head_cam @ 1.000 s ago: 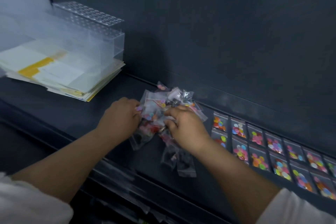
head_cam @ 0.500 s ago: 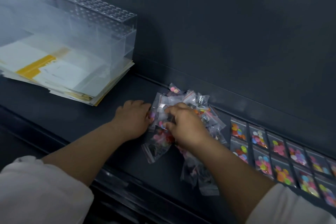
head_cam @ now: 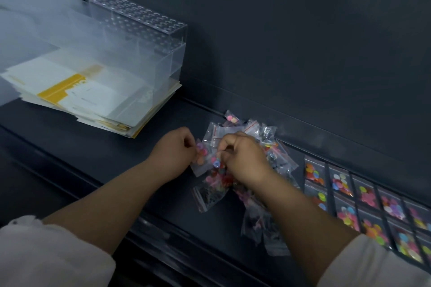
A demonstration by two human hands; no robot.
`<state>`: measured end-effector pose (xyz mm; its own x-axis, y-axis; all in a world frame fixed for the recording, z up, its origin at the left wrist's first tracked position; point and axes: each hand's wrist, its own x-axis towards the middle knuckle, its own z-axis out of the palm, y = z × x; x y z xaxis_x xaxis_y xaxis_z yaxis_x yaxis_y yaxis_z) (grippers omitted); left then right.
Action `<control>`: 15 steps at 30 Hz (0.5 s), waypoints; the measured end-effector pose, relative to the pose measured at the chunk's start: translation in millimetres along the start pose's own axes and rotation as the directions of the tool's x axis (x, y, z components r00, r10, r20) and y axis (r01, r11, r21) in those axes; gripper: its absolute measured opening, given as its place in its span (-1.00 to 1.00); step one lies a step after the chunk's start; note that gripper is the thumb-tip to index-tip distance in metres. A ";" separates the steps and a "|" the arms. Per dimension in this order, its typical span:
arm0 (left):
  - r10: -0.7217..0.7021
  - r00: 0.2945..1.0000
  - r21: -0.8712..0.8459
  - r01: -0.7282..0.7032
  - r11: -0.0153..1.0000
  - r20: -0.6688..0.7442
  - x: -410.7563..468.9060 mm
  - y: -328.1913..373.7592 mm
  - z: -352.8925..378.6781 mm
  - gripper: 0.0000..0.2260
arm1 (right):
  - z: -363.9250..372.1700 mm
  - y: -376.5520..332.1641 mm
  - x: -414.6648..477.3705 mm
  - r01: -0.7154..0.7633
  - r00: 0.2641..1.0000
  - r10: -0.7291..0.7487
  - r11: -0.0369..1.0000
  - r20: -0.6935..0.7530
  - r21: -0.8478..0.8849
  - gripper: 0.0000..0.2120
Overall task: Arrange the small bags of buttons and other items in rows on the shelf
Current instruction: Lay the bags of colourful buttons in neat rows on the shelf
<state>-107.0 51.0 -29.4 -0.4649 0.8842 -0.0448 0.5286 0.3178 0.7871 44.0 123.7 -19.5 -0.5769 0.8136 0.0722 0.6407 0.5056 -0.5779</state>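
Head view: the pile of small bags (head_cam: pixel 254 129) lies heaped on the dark shelf (head_cam: pixel 112 154), just left of the rows of bags (head_cam: pixel 363 196) already laid flat along the back. The bags look light, limp and slick, with the buttons as loose lumps inside. I judge they will slide over one another and are best taken by a corner or the sealed top edge. The left hand (head_cam: pixel 172 156) has a narrow grip, its fingertips pinching a bag (head_cam: pixel 201 155) by the edge. The right hand (head_cam: pixel 245 161) also pinches narrowly, close beside it over the pile. I cannot tell whether it is the same bag.
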 end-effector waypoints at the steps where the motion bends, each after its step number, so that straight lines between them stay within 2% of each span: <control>1: -0.037 0.999 -0.101 0.035 0.994 -0.012 -1.6 3.4 -0.9 -0.91 | -1.0 1.0 -0.3 0.002 1.000 0.000 0.998 -0.031 0.058 -0.72; 4: -0.133 0.991 -0.421 0.123 0.898 0.006 -6.2 13.1 -4.0 -0.86 | -8.4 -0.7 -2.9 -0.041 0.997 0.059 0.940 -0.044 0.339 -0.74; 6: -0.155 0.987 -0.536 0.158 0.830 0.051 -11.6 23.1 -5.6 -0.81 | -16.5 -4.2 -8.3 -0.034 0.996 0.067 0.896 -0.058 0.443 -0.77; 9: -0.146 0.984 -0.612 0.176 0.771 0.099 -20.2 37.5 -5.5 -0.81 | -30.3 -6.1 -20.4 -0.016 0.994 0.076 0.831 -0.084 0.556 -0.78; 11: -0.143 0.981 -0.638 0.193 0.745 0.130 -27.0 48.8 -2.0 -0.87 | -41.0 -2.9 -31.0 -0.046 0.992 0.108 0.785 -0.063 0.618 -0.77; 15: -0.152 0.970 -0.642 0.239 0.729 0.189 -39.1 69.9 11.7 -0.86 | -63.8 11.7 -56.3 -0.112 0.978 0.201 0.715 -0.050 0.691 -0.80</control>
<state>-43.6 42.6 20.2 -0.3970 0.8743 -0.2792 -0.1817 0.2233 0.9577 116.3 102.1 21.5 -0.4097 0.9122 -0.0048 0.1722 0.0722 -0.9824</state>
